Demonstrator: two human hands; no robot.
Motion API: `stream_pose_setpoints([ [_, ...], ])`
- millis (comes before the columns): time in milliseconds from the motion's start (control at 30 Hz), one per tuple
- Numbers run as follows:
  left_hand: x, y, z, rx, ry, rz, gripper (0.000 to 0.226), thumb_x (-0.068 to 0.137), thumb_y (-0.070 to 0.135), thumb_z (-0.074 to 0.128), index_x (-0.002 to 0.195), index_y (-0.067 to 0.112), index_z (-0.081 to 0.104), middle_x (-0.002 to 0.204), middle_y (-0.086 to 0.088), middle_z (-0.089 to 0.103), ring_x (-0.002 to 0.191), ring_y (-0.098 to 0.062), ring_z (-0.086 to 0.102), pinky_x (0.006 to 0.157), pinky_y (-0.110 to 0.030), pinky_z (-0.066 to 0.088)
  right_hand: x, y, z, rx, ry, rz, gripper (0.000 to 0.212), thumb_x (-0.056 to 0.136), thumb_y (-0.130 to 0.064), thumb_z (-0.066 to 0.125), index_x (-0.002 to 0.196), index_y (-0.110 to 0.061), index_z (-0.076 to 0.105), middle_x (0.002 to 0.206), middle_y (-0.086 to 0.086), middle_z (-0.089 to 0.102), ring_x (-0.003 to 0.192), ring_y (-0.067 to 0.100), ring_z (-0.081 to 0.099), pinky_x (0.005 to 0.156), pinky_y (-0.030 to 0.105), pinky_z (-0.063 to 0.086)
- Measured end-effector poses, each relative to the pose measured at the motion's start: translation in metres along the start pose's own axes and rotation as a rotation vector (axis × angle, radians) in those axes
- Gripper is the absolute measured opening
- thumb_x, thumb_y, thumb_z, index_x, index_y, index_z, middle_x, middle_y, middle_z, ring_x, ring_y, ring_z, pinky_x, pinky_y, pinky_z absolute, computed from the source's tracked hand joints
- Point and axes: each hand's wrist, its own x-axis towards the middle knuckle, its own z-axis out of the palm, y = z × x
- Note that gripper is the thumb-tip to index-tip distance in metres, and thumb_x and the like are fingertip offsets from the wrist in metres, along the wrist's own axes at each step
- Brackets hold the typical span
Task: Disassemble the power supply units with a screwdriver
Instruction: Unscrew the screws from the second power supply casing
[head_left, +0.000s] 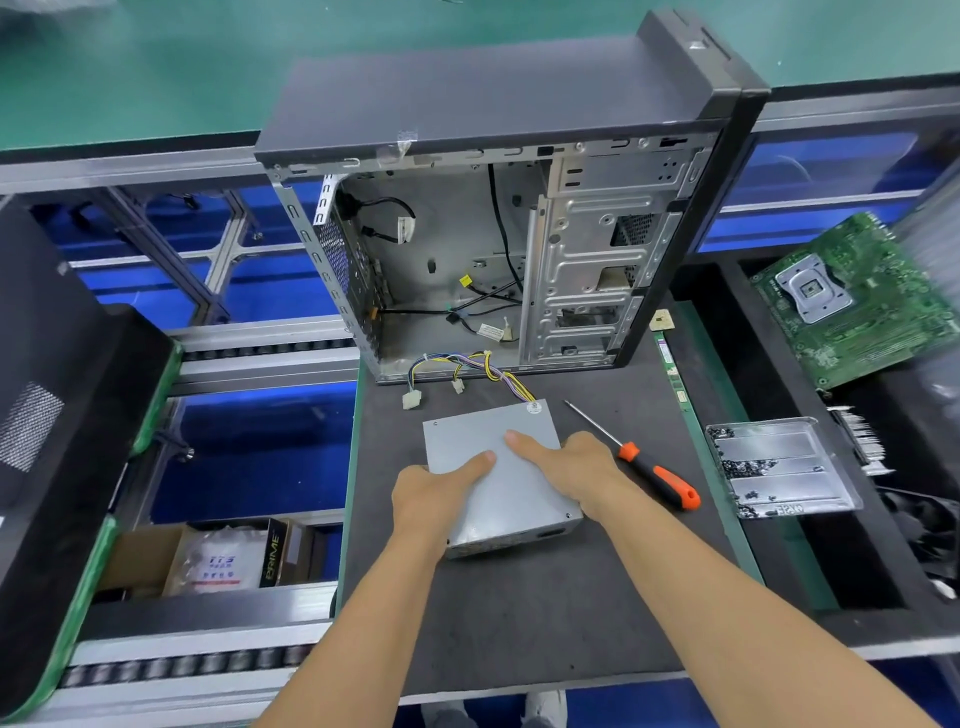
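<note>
PSU (498, 483): flat grey sheet-metal box, matte, square corners, small screws at the top-face corners. It lies on the dark mat (519, 613), centre, just in front of the open case (493, 208). A round sticker sits at its far right corner. The near side wall shows slots, detail too small to read.

A cable bundle (483, 366) of yellow, blue, black and white wires leaves the far right corner and loops toward the case floor; it ends in two white plastic plugs (412, 400) lying on the mat.

Left hand (431, 493) grips the near left edge, thumb flat on the top face, fingers wrapped under the side. Right hand (566, 467) clasps the right edge, thumb laid across the top, fingers hidden over the side. Both thumbs point inward, tips near each other but apart.

Screwdriver (639, 460): thin steel shaft, chunky orange and black handle. It lies on the mat just right of the right hand, tip pointing away, held by neither.

Case: black shell, bare stamped steel inside, perforated rear panel, loose black leads, side open toward the camera.

Right of the mat: a shiny metal tray (779, 467) with ribbed compartments holding small dark screws. Farther right, a green motherboard (852, 301) with a silver socket frame, tilted in a black bin. A green RAM stick (672, 371) lies along the mat's right edge.
</note>
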Motion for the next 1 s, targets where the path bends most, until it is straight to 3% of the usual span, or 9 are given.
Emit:
stream_pose_setpoints([
  [133,-0.002,0.002,0.000,0.022,0.012,0.020,0.062,0.054,0.049,0.093,0.096,0.012,0.067,0.089,0.001,0.074,0.078,-0.018,0.072,0.061,-0.028,0.053,0.001,-0.003,-0.002,-0.023,0.000,-0.012,0.086,0.054,-0.080,0.074,0.100,-0.010,0.059,0.105,0.003,0.065,0.090,0.021,0.067,0.082,0.041,0.058],
  [300,-0.005,0.005,-0.002,0.016,-0.017,0.023,0.080,0.048,0.055,0.091,0.108,0.013,0.058,0.100,0.001,0.071,0.085,-0.018,0.071,0.066,-0.031,0.055,-0.002,-0.008,-0.004,0.004,-0.048,-0.011,0.085,0.054,-0.080,0.073,0.102,-0.011,0.058,0.107,0.003,0.065,0.092,0.023,0.068,0.084,0.042,0.059],
  [467,-0.004,0.008,-0.004,0.017,-0.050,0.013,0.091,0.045,0.057,0.091,0.115,0.011,0.055,0.107,-0.001,0.070,0.091,-0.022,0.071,0.083,-0.043,0.060,-0.006,-0.008,-0.005,0.037,-0.085,-0.004,0.081,0.056,-0.079,0.073,0.102,-0.013,0.059,0.108,0.003,0.067,0.091,0.023,0.070,0.083,0.042,0.059],
  [533,-0.004,0.010,-0.004,0.010,-0.060,0.013,0.090,0.049,0.055,0.092,0.116,0.011,0.052,0.108,-0.002,0.068,0.091,-0.022,0.070,0.078,-0.042,0.060,-0.006,-0.008,-0.006,0.065,-0.105,0.001,0.083,0.057,-0.077,0.074,0.108,-0.012,0.058,0.111,0.003,0.067,0.093,0.024,0.070,0.083,0.043,0.059],
  [667,-0.007,0.015,-0.006,0.019,-0.066,-0.003,0.082,0.061,0.051,0.090,0.115,0.015,0.040,0.104,0.004,0.059,0.083,-0.012,0.063,0.054,-0.027,0.048,-0.006,-0.013,-0.010,0.098,-0.165,0.038,0.099,0.061,-0.073,0.076,0.129,-0.008,0.048,0.119,0.004,0.063,0.098,0.023,0.068,0.086,0.042,0.058],
  [833,-0.009,0.014,-0.007,-0.028,-0.068,-0.022,0.083,0.064,0.050,0.090,0.120,0.012,0.042,0.109,0.000,0.061,0.090,-0.016,0.065,0.059,-0.029,0.049,-0.007,-0.012,-0.012,0.105,-0.188,0.038,0.105,0.054,-0.076,0.078,0.130,-0.008,0.051,0.118,0.005,0.066,0.098,0.024,0.069,0.089,0.041,0.057],
  [1000,-0.007,0.004,-0.007,-0.069,-0.097,-0.031,0.074,0.066,0.050,0.089,0.118,0.007,0.060,0.108,-0.004,0.072,0.092,-0.023,0.072,0.073,-0.036,0.059,-0.010,-0.012,-0.014,0.115,-0.220,0.032,0.099,0.059,-0.076,0.074,0.127,-0.006,0.058,0.116,0.004,0.069,0.099,0.022,0.070,0.094,0.040,0.055],
])
